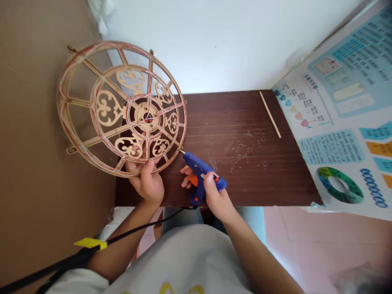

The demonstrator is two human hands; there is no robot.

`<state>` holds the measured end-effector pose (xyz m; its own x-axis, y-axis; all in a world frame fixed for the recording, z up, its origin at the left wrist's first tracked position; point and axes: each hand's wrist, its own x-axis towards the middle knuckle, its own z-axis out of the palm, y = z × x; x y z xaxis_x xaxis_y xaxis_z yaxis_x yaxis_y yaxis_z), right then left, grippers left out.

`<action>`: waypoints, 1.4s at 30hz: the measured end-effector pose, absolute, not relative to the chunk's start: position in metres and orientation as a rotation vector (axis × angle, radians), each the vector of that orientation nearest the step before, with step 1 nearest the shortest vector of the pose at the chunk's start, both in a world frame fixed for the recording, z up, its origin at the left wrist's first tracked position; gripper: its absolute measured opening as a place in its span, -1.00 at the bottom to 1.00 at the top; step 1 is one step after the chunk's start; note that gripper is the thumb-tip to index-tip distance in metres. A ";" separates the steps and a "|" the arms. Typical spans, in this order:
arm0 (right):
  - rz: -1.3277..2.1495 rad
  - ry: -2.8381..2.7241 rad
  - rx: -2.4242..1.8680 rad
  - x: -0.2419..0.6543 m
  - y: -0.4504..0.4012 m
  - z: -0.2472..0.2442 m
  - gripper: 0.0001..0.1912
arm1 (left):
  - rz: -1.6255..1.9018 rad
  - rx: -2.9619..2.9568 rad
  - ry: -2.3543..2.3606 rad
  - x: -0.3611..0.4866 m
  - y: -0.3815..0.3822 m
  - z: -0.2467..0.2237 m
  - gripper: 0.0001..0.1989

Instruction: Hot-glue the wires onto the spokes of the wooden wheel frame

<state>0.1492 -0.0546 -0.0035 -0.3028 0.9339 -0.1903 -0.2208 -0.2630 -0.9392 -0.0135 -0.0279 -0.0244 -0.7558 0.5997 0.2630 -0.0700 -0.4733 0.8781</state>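
Left hand [151, 185] grips round frame [154, 121], five o'clock; right hand [216, 198] grips glue gun [197, 165]; nozzle [181, 151] four o'clock; frame could tip (one-handed hold), jog nozzle.

Dark wood-grain desk [226, 118] against a pale wall [232, 53]
A plain brown surface [33, 171] rises at left, a blue-and-white printed panel [333, 134] stands along the right side, and pinkish floor [300, 228] shows below, with a pale patch of light [284, 255]

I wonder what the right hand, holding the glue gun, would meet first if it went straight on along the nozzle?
Held by the right hand, the glue gun would probably meet the round frame first, at its outer rim; depth is unclear.
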 end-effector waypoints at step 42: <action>1.583 -1.126 -1.141 0.119 -0.072 -0.030 -0.49 | 2.235 0.749 1.373 -0.005 -0.026 -0.014 -0.37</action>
<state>0.1192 -0.0721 -0.0299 -0.2119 0.9582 -0.1923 -0.1327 -0.2232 -0.9657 -0.0048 -0.0264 -0.0142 -0.7714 0.5939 0.2286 -0.0648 -0.4306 0.9002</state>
